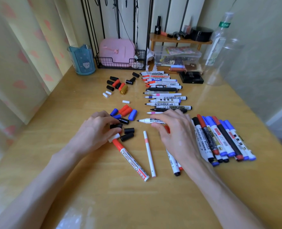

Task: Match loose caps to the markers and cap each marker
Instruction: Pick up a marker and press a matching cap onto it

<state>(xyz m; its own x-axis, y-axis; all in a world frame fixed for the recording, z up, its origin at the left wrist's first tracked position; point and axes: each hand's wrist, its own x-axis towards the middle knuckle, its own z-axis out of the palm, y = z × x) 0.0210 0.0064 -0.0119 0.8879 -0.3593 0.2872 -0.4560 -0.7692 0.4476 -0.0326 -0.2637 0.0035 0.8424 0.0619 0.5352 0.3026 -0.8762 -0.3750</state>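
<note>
Pinching a black cap (pixel 115 126) in my left hand (pixel 95 129), I curl my right hand (pixel 175 131) round the bare marker (pixel 146 120) lying on the table (pixel 104 199), its tip aimed at the black cap so they should join easily.

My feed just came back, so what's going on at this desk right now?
A person is capping markers on a yellow wooden table. Their left hand pinches a short black plastic cap, while the right hand grips an uncapped white whiteboard marker with a black tip. A row of uncapped markers lies behind, loose caps in black, red, blue and white lie to the left, and a pile of capped markers lies to the right.
</note>
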